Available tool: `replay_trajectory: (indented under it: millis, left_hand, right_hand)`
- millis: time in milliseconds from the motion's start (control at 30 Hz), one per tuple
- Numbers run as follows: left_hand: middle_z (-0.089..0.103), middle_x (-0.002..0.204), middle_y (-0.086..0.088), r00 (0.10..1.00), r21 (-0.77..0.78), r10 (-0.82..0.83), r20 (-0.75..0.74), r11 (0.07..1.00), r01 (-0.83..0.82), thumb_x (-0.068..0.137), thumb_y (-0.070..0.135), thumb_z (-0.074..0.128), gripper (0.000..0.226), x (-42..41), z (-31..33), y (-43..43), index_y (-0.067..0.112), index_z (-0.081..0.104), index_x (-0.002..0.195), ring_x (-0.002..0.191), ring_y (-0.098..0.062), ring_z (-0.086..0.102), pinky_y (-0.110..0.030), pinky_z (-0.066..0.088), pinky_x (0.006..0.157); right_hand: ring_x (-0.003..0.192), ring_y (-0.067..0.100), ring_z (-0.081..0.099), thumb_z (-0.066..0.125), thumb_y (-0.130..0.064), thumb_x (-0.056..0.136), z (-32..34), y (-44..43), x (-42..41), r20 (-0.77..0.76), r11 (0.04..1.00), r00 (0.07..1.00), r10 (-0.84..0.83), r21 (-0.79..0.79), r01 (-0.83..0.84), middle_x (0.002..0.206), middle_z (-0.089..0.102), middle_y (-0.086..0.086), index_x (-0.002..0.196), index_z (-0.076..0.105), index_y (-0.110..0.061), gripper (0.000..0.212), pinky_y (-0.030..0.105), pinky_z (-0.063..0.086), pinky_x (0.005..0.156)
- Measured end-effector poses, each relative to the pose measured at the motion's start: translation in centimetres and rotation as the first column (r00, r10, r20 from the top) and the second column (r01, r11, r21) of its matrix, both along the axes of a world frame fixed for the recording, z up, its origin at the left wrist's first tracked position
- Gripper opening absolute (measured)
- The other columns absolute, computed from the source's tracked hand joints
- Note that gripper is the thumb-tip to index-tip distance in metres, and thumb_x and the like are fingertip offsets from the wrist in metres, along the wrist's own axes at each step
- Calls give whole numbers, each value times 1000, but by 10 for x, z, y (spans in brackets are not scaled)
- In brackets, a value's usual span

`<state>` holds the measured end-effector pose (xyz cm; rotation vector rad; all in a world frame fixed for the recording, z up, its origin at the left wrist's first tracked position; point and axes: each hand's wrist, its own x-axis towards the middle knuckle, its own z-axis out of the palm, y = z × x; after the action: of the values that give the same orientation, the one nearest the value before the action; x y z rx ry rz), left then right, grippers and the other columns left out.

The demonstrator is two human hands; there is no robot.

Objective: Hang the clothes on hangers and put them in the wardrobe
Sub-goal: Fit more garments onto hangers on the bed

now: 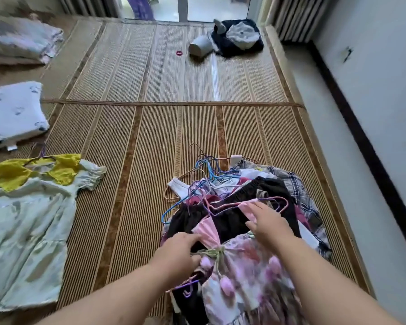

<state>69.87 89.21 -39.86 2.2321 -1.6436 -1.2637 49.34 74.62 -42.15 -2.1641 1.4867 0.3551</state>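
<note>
Clothes lie heaped in one pile (242, 207) on the woven mat (150, 141), and every place below is told from that pile. On its near end lies a pink floral dress (249, 273) with pink pompoms on cords and two pink straps reaching away over a black garment (232, 219). Both bare forearms come in from the near edge, palms down. The left hand (181, 249) sits at the pile's left near corner, fingers curled together and pinching the dress fabric by the base of the left strap. The right hand (267, 221) lies flat on the pile's middle, fingers spread and loosely apart over the right strap; whether it clamps anything I cannot tell. A pink wire hanger (223, 204) lies on the black garment just beyond the right hand's fingertips. More wire hangers (202, 174), blue, purple and orange, are tangled at the pile's far left; their number cannot be counted. A plaid garment (298, 191) edges the pile's right side.

Well left of the pile, one pale green dress (31, 219) with yellow collar is spread flat, with a hanger in its neck. Farther left and beyond are one white pillow (14, 113) and one folded blanket (21, 41). Far beyond the pile lie a dark bundle (237, 38) and a small pink ring (179, 53).
</note>
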Motion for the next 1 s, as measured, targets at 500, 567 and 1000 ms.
replay_trajectory:
  millis: [500,567,1000]
  left_hand:
    - [46,137,6,991,19,128,-32,992,-128,87,31,58,55,25,-14,-1,31,42,139,119,-6,48,-17,32,97]
    - [42,143,3,993,9,116,-29,993,-116,88,31,57,60,27,-4,2,28,35,144,128,-9,42,-21,29,106]
    - [60,77,16,939,-108,88,-331,986,-130,96,25,49,20,89,114,142,32,60,80,75,-3,53,-22,42,69]
  right_hand:
    - [101,12,61,61,-32,82,-11,-25,12,-2,993,995,103,50,-102,102,70,-8,107,67,-33,25,21,41,87]
    - [82,8,61,69,-30,77,16,-14,8,65,977,996,66,199,-78,80,68,-11,97,72,-27,20,17,42,69]
    - [64,6,65,65,-20,81,229,115,80,225,905,966,128,372,-207,69,72,-4,74,75,-25,12,24,53,59]
